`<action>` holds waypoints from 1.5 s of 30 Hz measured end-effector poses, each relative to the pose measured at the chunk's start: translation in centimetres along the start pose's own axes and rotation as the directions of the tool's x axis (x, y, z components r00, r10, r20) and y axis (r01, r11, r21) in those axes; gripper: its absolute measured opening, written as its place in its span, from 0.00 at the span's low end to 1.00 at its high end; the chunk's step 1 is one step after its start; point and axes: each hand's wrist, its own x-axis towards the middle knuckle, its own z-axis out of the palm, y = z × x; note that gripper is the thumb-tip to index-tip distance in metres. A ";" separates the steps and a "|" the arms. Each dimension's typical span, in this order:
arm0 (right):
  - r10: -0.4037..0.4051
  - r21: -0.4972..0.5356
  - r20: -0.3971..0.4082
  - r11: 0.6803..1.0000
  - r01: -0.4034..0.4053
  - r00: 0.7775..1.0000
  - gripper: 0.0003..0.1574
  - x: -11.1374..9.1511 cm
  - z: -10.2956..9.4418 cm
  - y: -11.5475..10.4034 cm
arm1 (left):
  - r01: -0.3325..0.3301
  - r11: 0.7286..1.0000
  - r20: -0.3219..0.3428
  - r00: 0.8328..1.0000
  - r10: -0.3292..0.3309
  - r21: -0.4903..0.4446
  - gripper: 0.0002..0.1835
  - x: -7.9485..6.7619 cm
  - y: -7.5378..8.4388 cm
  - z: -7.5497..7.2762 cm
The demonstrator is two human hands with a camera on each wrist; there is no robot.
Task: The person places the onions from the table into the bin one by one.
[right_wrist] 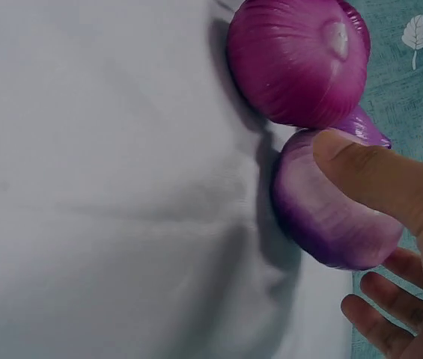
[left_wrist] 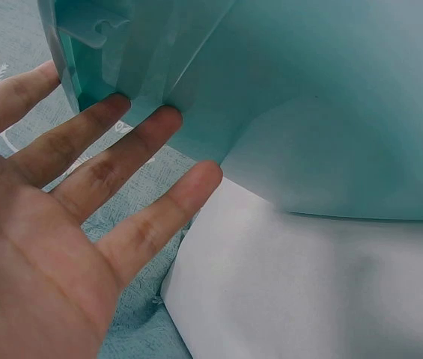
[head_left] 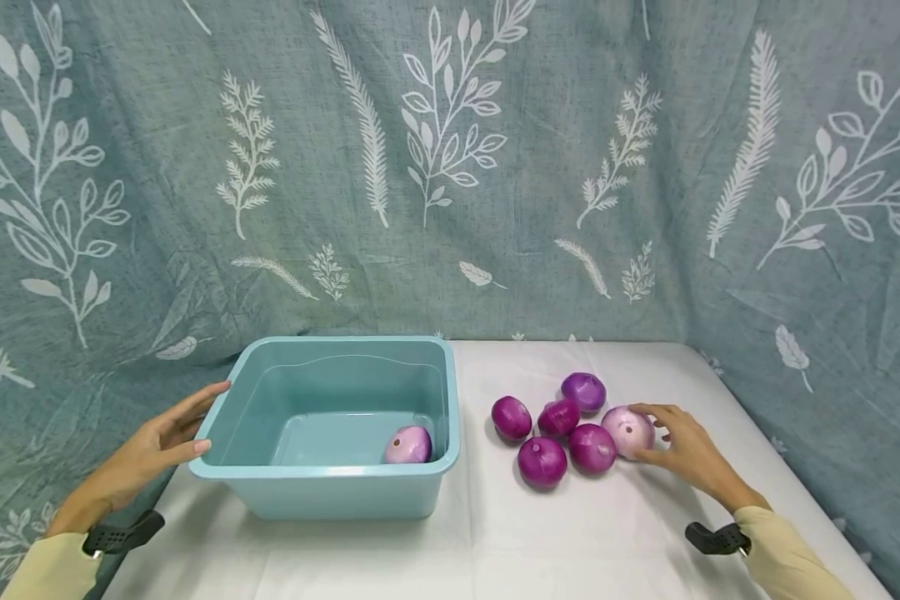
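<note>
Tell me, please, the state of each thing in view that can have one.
Blue bin, upright, open at the top.
Onion in the bin, whole, lying toward the right front corner.
White cloth, spread, lightly creased.
Five darker onions, whole, grouped on the white cloth.
Pale onion outside the bin, whole, held.
Right grip, thumb and fingers around the pale onion.
Left grip, fingers extended, touching the bin.
Curtain, hanging, wrinkled.

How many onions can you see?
7: one pale onion inside the bin, another at the right hand, five darker onions left of that. The bin's near wall may hide more.
</note>
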 end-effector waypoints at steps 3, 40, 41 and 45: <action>0.003 0.009 -0.012 1.000 -0.003 1.000 0.46 0.0 0.4 0.2 | 0.010 1.000 -0.001 1.000 -0.010 0.001 0.38 0.0 0.0 0.0; 0.118 0.069 -0.116 0.991 -0.111 0.986 0.49 -0.1 -0.6 1.1 | 0.060 0.997 -0.057 0.997 -0.057 0.044 0.38 -0.1 -0.2 0.1; 0.119 0.071 -0.122 0.991 -0.111 0.985 0.49 -0.1 -0.8 0.9 | 0.062 0.997 -0.057 0.997 -0.059 0.047 0.38 -0.1 -0.1 0.1; 0.115 0.085 -0.135 0.991 -0.104 0.984 0.49 0.3 -1.3 0.2 | 0.070 0.996 -0.060 0.996 -0.066 0.056 0.39 0.0 0.0 0.2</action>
